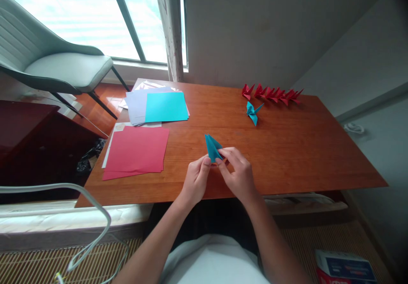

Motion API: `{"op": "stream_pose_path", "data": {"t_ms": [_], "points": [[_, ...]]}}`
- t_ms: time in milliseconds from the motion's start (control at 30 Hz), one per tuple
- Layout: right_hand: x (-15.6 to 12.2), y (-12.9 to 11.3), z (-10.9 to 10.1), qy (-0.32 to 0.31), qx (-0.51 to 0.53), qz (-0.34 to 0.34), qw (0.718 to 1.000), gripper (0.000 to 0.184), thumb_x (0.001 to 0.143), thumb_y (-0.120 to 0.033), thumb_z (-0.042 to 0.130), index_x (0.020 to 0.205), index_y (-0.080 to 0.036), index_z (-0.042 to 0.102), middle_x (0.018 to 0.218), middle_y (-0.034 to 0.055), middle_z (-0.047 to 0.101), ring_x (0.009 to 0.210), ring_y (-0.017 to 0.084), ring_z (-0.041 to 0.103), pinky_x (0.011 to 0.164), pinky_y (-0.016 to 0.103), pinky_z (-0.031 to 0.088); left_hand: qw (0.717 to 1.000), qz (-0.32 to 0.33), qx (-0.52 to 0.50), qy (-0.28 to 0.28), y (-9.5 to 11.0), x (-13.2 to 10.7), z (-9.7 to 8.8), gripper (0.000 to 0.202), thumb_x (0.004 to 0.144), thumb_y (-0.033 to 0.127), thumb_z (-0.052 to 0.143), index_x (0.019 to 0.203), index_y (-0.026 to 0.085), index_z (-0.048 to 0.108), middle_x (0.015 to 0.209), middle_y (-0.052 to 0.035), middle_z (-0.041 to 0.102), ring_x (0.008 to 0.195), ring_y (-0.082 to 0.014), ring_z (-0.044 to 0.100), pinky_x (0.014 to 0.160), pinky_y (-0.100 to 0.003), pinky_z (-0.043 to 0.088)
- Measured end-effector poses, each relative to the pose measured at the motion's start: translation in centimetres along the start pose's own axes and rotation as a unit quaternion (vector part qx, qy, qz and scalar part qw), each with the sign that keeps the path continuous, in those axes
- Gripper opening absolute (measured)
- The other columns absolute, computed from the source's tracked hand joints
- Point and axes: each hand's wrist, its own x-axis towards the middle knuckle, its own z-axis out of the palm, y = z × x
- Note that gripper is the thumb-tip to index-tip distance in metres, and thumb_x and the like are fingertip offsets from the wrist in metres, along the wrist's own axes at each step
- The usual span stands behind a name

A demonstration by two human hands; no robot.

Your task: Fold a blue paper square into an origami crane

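Between my two hands is a piece of folded blue paper (pixel 211 147), pointed at the top, held just over the near part of the wooden table (pixel 216 122). My left hand (pixel 196 177) pinches its lower left side, thumb on the near face. From the right, my right hand (pixel 237 171) grips the other edge between thumb and fingers. Some of the paper's lower part is hidden by the fingers. Farther off on the right lies a blue origami crane (pixel 253 113). Behind it stands a row of several red origami cranes (pixel 274 94).
Red paper sheets (pixel 137 150) lie at the table's left, with a blue paper sheet (pixel 167 106) on pale lilac sheets (pixel 136 105) behind them. A grey chair (pixel 68 69) stands by the window. A white cable (pixel 95 205) loops at the lower left.
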Motion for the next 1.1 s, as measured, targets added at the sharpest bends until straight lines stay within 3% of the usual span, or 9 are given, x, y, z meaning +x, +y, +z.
{"op": "stream_pose_path", "data": {"t_ms": [133,433,533,633,733,833,967,1100], "points": [[-0.10,-0.07,0.10,-0.011,0.003,0.013,1.000,0.030,0.092,-0.034,0.068,0.120,-0.025,0.062,0.111,0.0084,0.066,0.104,0.025,0.065,0.090,0.039,0.056,1.000,0.008,0.026,-0.006,0.31,-0.01,0.05,0.056,0.101,0.058,0.039,0.118,0.017,0.073,0.112,-0.0101,0.075,0.105,-0.0288,0.068,0.096,-0.036,0.051],[0.03,0.28,-0.72,-0.033,0.055,0.039,0.997,0.019,0.097,-0.034,0.061,0.113,-0.025,0.065,0.106,0.0064,0.067,0.092,0.020,0.067,0.078,0.033,0.057,0.999,0.013,0.044,-0.018,0.67,0.05,0.12,0.051,0.100,0.056,0.043,0.108,0.017,0.075,0.093,-0.0071,0.074,0.083,-0.0230,0.066,0.081,-0.030,0.049],[0.03,0.07,-0.69,-0.007,0.045,0.049,0.998,0.017,0.099,-0.025,0.053,0.109,-0.024,0.066,0.102,0.0067,0.068,0.091,0.020,0.067,0.078,0.032,0.057,0.998,0.002,0.065,-0.018,0.50,0.02,0.27,0.042,0.100,0.050,0.049,0.110,0.018,0.075,0.087,-0.0053,0.074,0.078,-0.0214,0.065,0.080,-0.030,0.050],[-0.01,-0.19,-0.45,0.022,0.032,0.069,0.997,0.012,0.096,-0.024,0.057,0.101,-0.022,0.067,0.091,0.0049,0.068,0.079,0.018,0.065,0.071,0.031,0.055,0.995,0.012,0.098,-0.023,0.52,-0.04,0.45,0.037,0.100,0.044,0.050,0.106,0.019,0.076,0.088,-0.0048,0.074,0.076,-0.0206,0.065,0.080,-0.029,0.050],[-0.11,-0.27,-0.42,0.032,0.062,0.096,0.993,0.011,0.095,-0.027,0.061,0.094,-0.022,0.070,0.086,0.0040,0.069,0.078,0.018,0.065,0.071,0.031,0.054,0.993,0.010,0.118,0.002,0.59,-0.06,0.52,0.033,0.098,0.042,0.053,0.097,0.018,0.075,0.076,-0.0029,0.069,0.069,-0.0180,0.061,0.069,-0.027,0.047],[-0.28,-0.19,-0.53,0.030,0.157,0.167,0.973,0.013,0.092,-0.033,0.066,0.091,-0.022,0.074,0.086,0.0039,0.074,0.078,0.019,0.069,0.071,0.032,0.056,0.998,0.002,0.053,0.029,0.64,0.03,0.57,0.025,0.095,0.041,0.061,0.094,0.018,0.068,0.077,-0.0017,0.067,0.071,-0.0160,0.060,0.067,-0.025,0.047],[-0.46,-0.05,-0.43,-0.001,0.305,0.261,0.916,0.021,0.084,-0.040,0.074,0.092,-0.020,0.076,0.089,0.0050,0.079,0.077,0.022,0.073,0.070,0.033,0.060,0.998,-0.004,-0.068,0.015,0.64,0.19,0.70,0.024,0.088,0.040,0.070,0.091,0.020,0.058,0.089,-0.0029,0.068,0.084,-0.0165,0.064,0.077,-0.026,0.052],[-0.57,0.12,-0.32,-0.022,0.336,0.267,0.903,0.023,0.083,-0.041,0.074,0.094,-0.020,0.076,0.088,0.0041,0.078,0.079,0.022,0.073,0.072,0.034,0.061,0.994,-0.004,-0.097,0.055,0.41,0.19,0.71,0.026,0.083,0.035,0.077,0.089,0.019,0.057,0.095,-0.0031,0.066,0.086,-0.0154,0.065,0.076,-0.025,0.053]]}}
